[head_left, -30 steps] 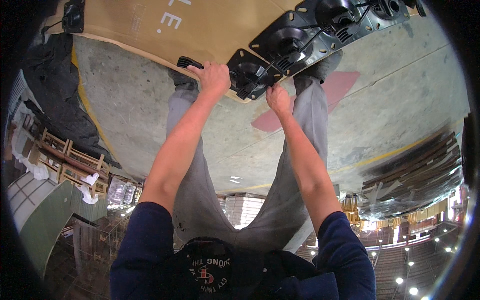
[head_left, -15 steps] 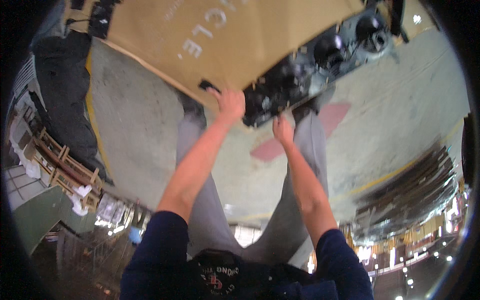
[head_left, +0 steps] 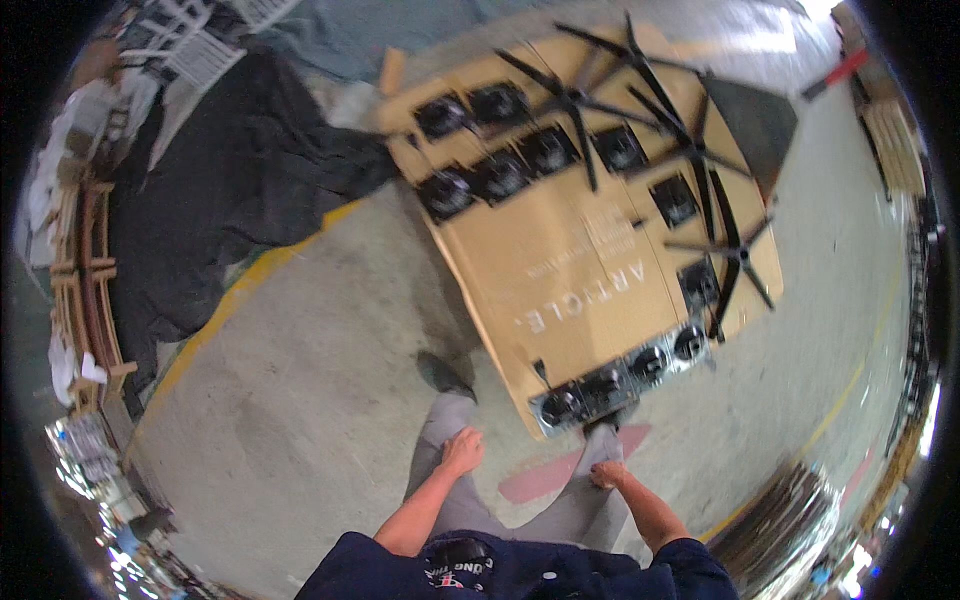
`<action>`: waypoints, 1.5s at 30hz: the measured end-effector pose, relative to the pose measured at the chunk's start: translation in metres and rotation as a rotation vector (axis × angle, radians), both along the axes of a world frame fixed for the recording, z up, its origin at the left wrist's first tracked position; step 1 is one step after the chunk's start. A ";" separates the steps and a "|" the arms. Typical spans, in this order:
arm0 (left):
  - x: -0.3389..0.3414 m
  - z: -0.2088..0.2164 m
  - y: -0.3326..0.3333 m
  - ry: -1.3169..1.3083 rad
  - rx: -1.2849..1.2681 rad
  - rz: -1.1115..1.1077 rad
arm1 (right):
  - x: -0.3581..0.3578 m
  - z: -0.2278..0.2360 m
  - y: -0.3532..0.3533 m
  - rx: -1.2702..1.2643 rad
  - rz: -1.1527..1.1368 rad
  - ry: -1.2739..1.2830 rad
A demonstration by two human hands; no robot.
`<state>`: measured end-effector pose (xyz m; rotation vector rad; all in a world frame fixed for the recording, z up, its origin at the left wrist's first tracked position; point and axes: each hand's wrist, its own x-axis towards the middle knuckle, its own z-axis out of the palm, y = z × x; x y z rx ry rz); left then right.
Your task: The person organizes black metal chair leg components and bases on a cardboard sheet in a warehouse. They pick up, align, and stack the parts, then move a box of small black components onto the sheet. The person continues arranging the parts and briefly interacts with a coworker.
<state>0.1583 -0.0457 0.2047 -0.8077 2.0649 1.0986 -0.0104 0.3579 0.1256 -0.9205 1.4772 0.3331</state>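
Ahead of the feet, cardboard point(head_left: 500, 285) with large white lettering point(head_left: 582, 299)

The sheet lies on the floor point(head_left: 290, 400), its lettering upside down and slanted, the finer print blurred. Along its near corner sit 4 black metal plates point(head_left: 650, 366); black star-shaped bases point(head_left: 742, 253) lie farther right. Both hands are apart from these: left hand point(head_left: 462, 455) by the left trouser leg point(head_left: 430, 430), right hand point(head_left: 606, 474) by the other, fingers curled; whether either grips cloth, I cannot tell. White print also marks the dark shirt point(head_left: 620, 570).

Black cloth point(head_left: 230, 170) lies crumpled beside what look like wooden racks point(head_left: 84, 270).
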 end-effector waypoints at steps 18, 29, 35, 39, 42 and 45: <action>0.131 0.165 -0.405 0.160 -0.246 0.516 | -0.085 0.182 -0.617 -0.266 -1.096 0.054; 0.106 0.126 -0.758 0.175 0.080 1.311 | -0.241 0.122 -0.939 -0.519 0.469 0.435; 0.049 0.123 -0.947 0.026 0.245 1.423 | -0.358 0.174 -1.297 -0.924 -0.121 0.388; -0.047 0.106 -1.070 0.116 -0.402 0.223 | -0.446 0.206 -1.467 -1.098 -0.542 0.334; -0.113 0.122 -1.188 0.198 -0.695 -0.167 | -0.490 0.225 -1.534 -1.005 -0.734 0.273; -0.202 0.146 -1.333 0.269 -0.792 -0.311 | -0.530 0.237 -1.547 -0.765 -0.785 0.315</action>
